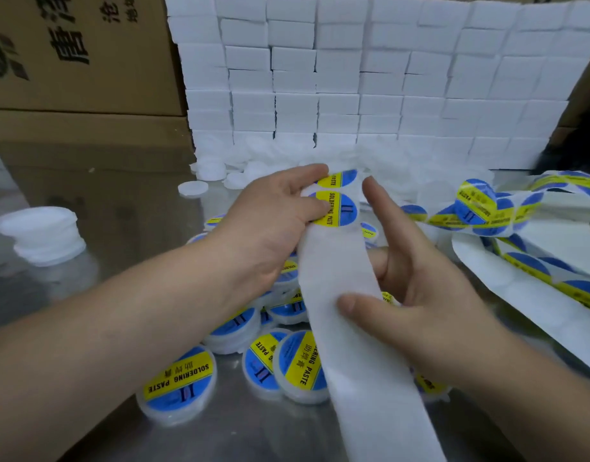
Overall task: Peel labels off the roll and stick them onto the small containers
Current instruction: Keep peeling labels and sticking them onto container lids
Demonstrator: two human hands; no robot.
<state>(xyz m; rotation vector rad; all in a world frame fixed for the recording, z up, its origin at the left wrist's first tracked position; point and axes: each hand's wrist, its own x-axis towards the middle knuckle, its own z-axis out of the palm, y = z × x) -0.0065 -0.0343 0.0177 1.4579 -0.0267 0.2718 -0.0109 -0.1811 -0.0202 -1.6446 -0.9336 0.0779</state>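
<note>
My left hand [273,228] pinches the edge of the next label [340,208] at the top of the backing strip [333,295]. My right hand [420,281] grips that strip lower down, thumb on top, forefinger straight. Under and left of the strip lie many labelled containers [177,378]. Further left and beyond it wait bare containers [40,235], so I judge much remains.

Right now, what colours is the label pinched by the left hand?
Blue round label with a yellow band across it, black text; head view.
</note>
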